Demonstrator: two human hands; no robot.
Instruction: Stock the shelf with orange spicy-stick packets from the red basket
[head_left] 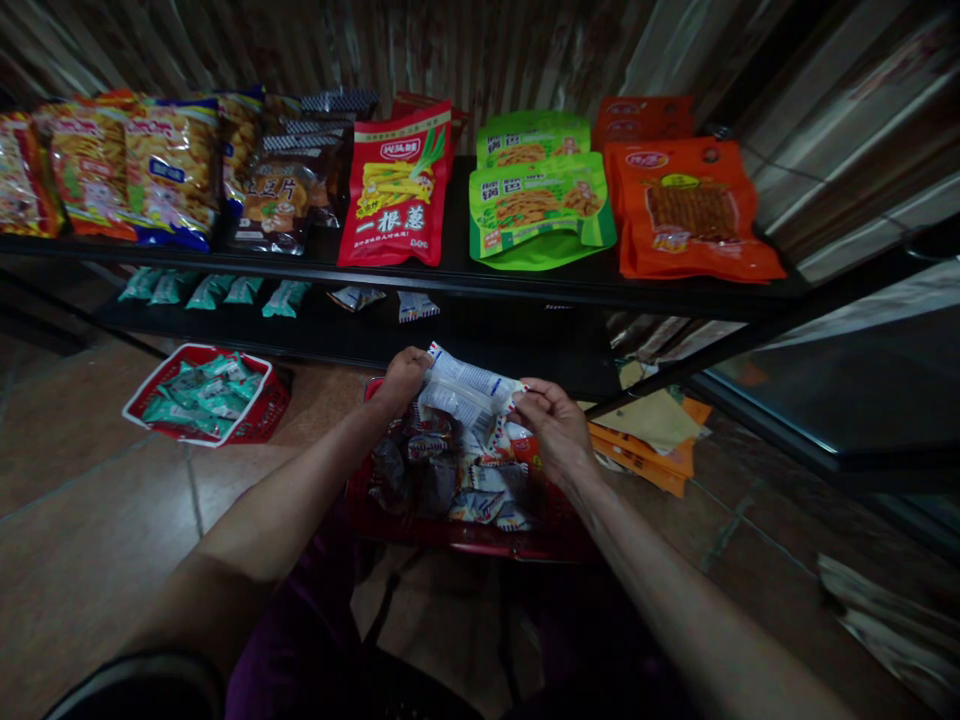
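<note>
A white snack packet with small blue print is stretched between my two hands. My left hand pinches its upper left corner, and my right hand grips its right end. Beneath it sits a red basket holding several small packets, some dark and some white with blue and red marks; the held packet and my hands hide part of its far side. Just beyond, a few similar white packets lie on the lower black shelf.
Teal packets lie along the lower shelf's left part. A red basket with a white rim holds more teal packets on the tiled floor. Larger bags, including a red one and green ones, stand on the upper shelf. Cardboard lies right.
</note>
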